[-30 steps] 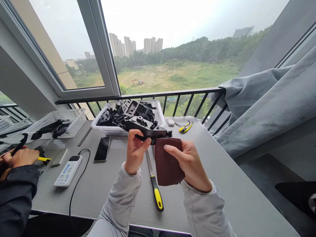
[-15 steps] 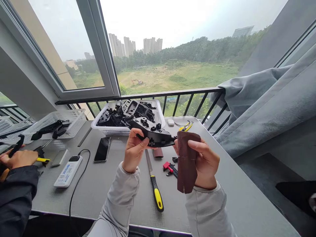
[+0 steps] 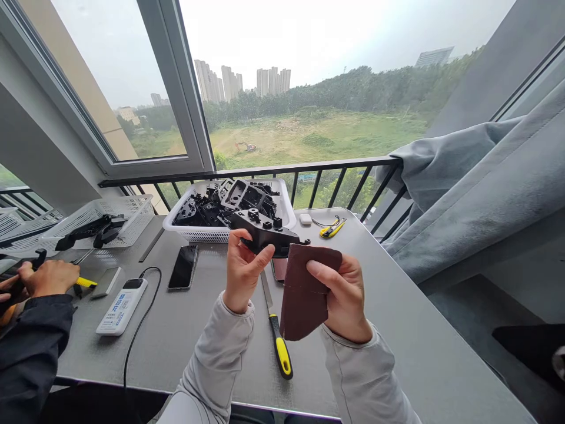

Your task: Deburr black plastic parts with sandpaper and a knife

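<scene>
My left hand point(image 3: 243, 272) grips a black plastic part point(image 3: 270, 237) with several small raised blocks on top, held above the table. In my right hand point(image 3: 346, 291) is a sheet of dark brown sandpaper point(image 3: 304, 300), pinched between thumb and fingers. The sheet's upper left edge overlaps the right end of the part; whether they touch I cannot tell. Below, a file point(image 3: 281, 350) with a yellow and black handle lies on the table point(image 3: 194, 347). Another brown piece point(image 3: 279, 270) shows partly behind the sandpaper.
Behind my hands stands a white basket point(image 3: 212, 235) full of black plastic parts. On the left are a phone point(image 3: 182, 268), a white power bank point(image 3: 122, 306) with a cable, and a co-worker's hand point(image 3: 53, 278). A yellow utility knife point(image 3: 332, 228) lies at the back right.
My right hand has moved left with the sandpaper, which now covers the red and black items on the table. The black part has tilted slightly. The co-worker's hand has shifted a little right.
</scene>
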Demonstrator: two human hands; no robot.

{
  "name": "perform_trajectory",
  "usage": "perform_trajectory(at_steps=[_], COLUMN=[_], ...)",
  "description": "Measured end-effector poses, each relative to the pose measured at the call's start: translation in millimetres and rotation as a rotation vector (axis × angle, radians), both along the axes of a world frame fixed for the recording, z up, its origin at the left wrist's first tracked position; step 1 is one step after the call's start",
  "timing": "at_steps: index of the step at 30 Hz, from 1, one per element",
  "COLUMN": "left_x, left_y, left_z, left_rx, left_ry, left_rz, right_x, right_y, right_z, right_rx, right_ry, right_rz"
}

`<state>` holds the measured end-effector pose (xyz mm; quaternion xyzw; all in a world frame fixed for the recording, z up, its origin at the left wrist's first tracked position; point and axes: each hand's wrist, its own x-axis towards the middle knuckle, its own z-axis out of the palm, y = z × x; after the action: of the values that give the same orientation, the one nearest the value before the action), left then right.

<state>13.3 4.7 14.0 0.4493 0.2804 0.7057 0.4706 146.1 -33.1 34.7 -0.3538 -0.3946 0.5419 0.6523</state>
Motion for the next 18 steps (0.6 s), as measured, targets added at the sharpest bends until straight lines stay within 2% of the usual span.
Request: perform_trajectory(at_steps=[5, 12, 18], left_x=[-3, -8, -2], left_y=[2, 1, 1], left_z=[-1.3, -0.9, -3.3], left_rx=[-0.004, 0.016, 0.011], left_ry=[-0.039, 0.034, 0.048], left_rz=[0.094, 0.005, 0.06], right_x=[2, 7, 4], right_y=[2, 5, 4], right_z=[3.6, 10.9, 3.6], right_rx=[-0.03, -0.098, -0.05], right_ry=[0.037, 0.103, 0.029], right_rz=[0.033, 0.159, 0.2])
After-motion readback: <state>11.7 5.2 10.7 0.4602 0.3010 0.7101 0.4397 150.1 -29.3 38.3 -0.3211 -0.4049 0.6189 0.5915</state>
